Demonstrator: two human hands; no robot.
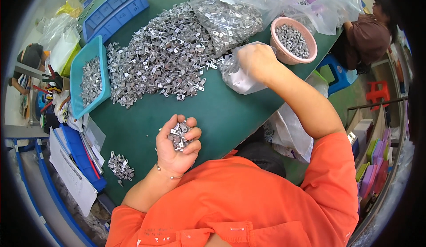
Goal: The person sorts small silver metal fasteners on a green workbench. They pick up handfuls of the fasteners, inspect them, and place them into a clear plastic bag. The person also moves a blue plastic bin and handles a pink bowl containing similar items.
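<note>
Here left hand [177, 143] cupped palm-up near table edge, fingers curled round handful of small metal brackets [179, 136]. Right hand [256, 60] reaches forward, closed on small clear plastic bag [239, 76] beside big bracket heap [164, 54] on green table [222, 114]. Pink bowl [293, 41] just beyond.

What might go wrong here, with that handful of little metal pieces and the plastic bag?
1. The left hand cups a heaped handful of metal pieces; some may slip onto the green table.
2. The right hand grips a thin plastic bag; the pieces' edges might tear it.
</note>
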